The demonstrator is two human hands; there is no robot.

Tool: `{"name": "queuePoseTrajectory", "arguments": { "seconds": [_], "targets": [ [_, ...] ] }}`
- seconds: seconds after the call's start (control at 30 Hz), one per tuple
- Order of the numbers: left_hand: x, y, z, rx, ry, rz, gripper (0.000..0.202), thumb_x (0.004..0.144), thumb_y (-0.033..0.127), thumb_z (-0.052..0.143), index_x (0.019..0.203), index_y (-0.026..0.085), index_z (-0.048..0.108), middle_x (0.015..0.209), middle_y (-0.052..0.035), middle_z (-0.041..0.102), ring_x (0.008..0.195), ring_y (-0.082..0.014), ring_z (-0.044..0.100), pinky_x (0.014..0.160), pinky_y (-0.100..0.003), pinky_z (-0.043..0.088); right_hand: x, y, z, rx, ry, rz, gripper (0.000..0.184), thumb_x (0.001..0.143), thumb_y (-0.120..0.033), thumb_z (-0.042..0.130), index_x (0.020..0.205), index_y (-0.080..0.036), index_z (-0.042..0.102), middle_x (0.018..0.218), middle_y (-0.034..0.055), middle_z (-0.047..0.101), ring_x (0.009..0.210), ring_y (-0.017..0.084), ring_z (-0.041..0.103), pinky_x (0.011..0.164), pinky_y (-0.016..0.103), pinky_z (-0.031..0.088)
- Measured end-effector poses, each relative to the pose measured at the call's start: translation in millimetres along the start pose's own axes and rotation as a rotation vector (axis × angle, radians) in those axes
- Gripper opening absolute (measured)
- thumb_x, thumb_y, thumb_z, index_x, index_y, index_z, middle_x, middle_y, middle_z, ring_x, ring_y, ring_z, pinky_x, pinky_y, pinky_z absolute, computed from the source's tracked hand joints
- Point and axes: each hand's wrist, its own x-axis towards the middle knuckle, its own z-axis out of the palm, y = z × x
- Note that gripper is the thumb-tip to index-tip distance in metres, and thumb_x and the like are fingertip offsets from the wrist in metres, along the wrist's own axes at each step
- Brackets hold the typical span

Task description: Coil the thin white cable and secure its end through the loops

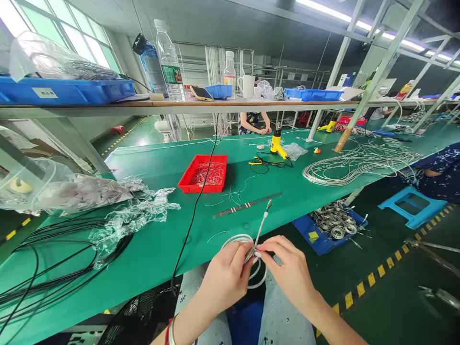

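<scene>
Just off the bench's front edge, above the lap, my left hand [230,269] is closed around a small coil of pale cable [259,277]. The cable's stripped end [268,205] points up and away over the green mat, with thin wires showing at its tip. My right hand [285,266] is closed too, thumb and forefinger pinching at the coil where the cable end leaves it. Just what those fingertips grip is partly hidden. Beyond the hands lies a dark flat strip [247,205] with pale marks, and a few loose thin wires [233,194].
A red tray [203,173] of thin wires stands mid-bench, a black cord hanging across it. Black cables [64,258] and plastic wrap lie left. A yellow heat gun [277,143] and a large cable bundle [334,167] are right. A blue bin [325,230] of coils sits below.
</scene>
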Motion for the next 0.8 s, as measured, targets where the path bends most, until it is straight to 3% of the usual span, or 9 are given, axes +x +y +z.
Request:
{"name": "queuePoseTrajectory", "arguments": {
  "seconds": [0.13, 0.27, 0.37, 0.43, 0.5, 0.53, 0.6, 0.73, 0.8],
  "targets": [
    [4, 4, -10.9, -0.113, -0.125, -0.119, 0.021, 0.089, 0.015, 0.047, 0.109, 0.015, 0.053, 0.094, -0.0092, 0.066, 0.084, -0.0209, 0.063, 0.071, -0.031, 0.053, 7, 0, -5, -0.195, 0.010, -0.255, 0.011, 0.086, -0.010, 0.055, 0.086, -0.018, 0.063, 0.079, 0.0036, 0.067, 0.075, 0.016, 0.061, 0.069, 0.032, 0.049],
    [12, 5, -30.2, -0.336, -0.419, -0.266, 0.020, 0.079, 0.013, 0.056, 0.097, 0.019, 0.060, 0.086, -0.0017, 0.067, 0.073, -0.0154, 0.059, 0.063, -0.025, 0.045, 14, 1, -21, -0.307, -0.223, -0.584, 0.016, 0.086, -0.007, 0.051, 0.081, -0.018, 0.062, 0.077, 0.0016, 0.067, 0.074, 0.015, 0.059, 0.065, 0.031, 0.046],
    [14, 1, -36.3, -0.633, -0.671, -0.308, 0.011, 0.069, 0.017, 0.066, 0.079, 0.016, 0.062, 0.064, 0.0043, 0.057, 0.055, -0.0092, 0.044, 0.050, -0.021, 0.033, 12, -3, -26, -0.229, -0.349, -0.824, 0.016, 0.083, -0.014, 0.053, 0.072, -0.021, 0.061, 0.063, -0.0018, 0.059, 0.056, 0.011, 0.049, 0.050, 0.029, 0.037],
    [11, -2, -35.8, -0.900, -0.845, -0.325, 0.019, 0.063, 0.025, 0.073, 0.074, 0.013, 0.063, 0.058, 0.0050, 0.051, 0.052, -0.0083, 0.039, 0.046, -0.019, 0.031, 9, -6, -28, -0.088, -0.317, -0.992, 0.014, 0.081, -0.019, 0.055, 0.071, -0.020, 0.064, 0.065, -0.0013, 0.060, 0.056, 0.010, 0.049, 0.046, 0.027, 0.037],
    [7, -3, -34.7, -1.038, -0.932, -0.304, 0.026, 0.059, 0.030, 0.076, 0.073, 0.012, 0.064, 0.058, 0.0040, 0.052, 0.052, -0.0088, 0.041, 0.046, -0.019, 0.032, 7, -7, -29, -0.020, -0.294, -1.150, 0.016, 0.081, -0.021, 0.053, 0.075, -0.018, 0.067, 0.073, 0.0001, 0.064, 0.061, 0.011, 0.053, 0.046, 0.025, 0.039],
    [4, -3, -34.7, -1.004, -0.913, -0.283, 0.025, 0.060, 0.029, 0.076, 0.074, 0.012, 0.064, 0.059, 0.0038, 0.053, 0.052, -0.0090, 0.042, 0.046, -0.020, 0.033, 7, -7, -29, -0.032, -0.307, -1.164, 0.017, 0.083, -0.021, 0.052, 0.077, -0.018, 0.067, 0.075, 0.0002, 0.064, 0.062, 0.011, 0.054, 0.046, 0.025, 0.040],
    [0, -3, -35.4, -0.754, -0.761, -0.268, 0.017, 0.065, 0.022, 0.071, 0.079, 0.014, 0.065, 0.063, 0.0034, 0.057, 0.054, -0.0099, 0.045, 0.049, -0.021, 0.034, 7, -4, -28, -0.086, -0.356, -0.949, 0.018, 0.085, -0.018, 0.049, 0.082, -0.020, 0.066, 0.075, 0.0002, 0.064, 0.062, 0.012, 0.055, 0.051, 0.027, 0.044],
    [-9, -2, -31.9, -0.249, -0.326, -0.305, 0.020, 0.084, 0.016, 0.054, 0.103, 0.018, 0.058, 0.090, -0.0040, 0.066, 0.077, -0.0171, 0.061, 0.067, -0.027, 0.046, 5, 5, -18, 0.037, -0.370, -0.142, 0.021, 0.084, -0.017, 0.058, 0.105, -0.022, 0.061, 0.091, 0.0025, 0.066, 0.082, 0.015, 0.064, 0.072, 0.028, 0.054],
    [-13, -2, -25.6, -0.139, -0.203, -0.234, 0.021, 0.089, 0.016, 0.049, 0.109, 0.016, 0.054, 0.095, -0.0072, 0.066, 0.083, -0.0200, 0.063, 0.070, -0.030, 0.051, 2, 6, -9, 0.116, -0.326, 0.039, 0.021, 0.082, -0.018, 0.065, 0.102, -0.023, 0.063, 0.090, 0.0012, 0.067, 0.083, 0.014, 0.065, 0.072, 0.025, 0.055]
  ]
}}
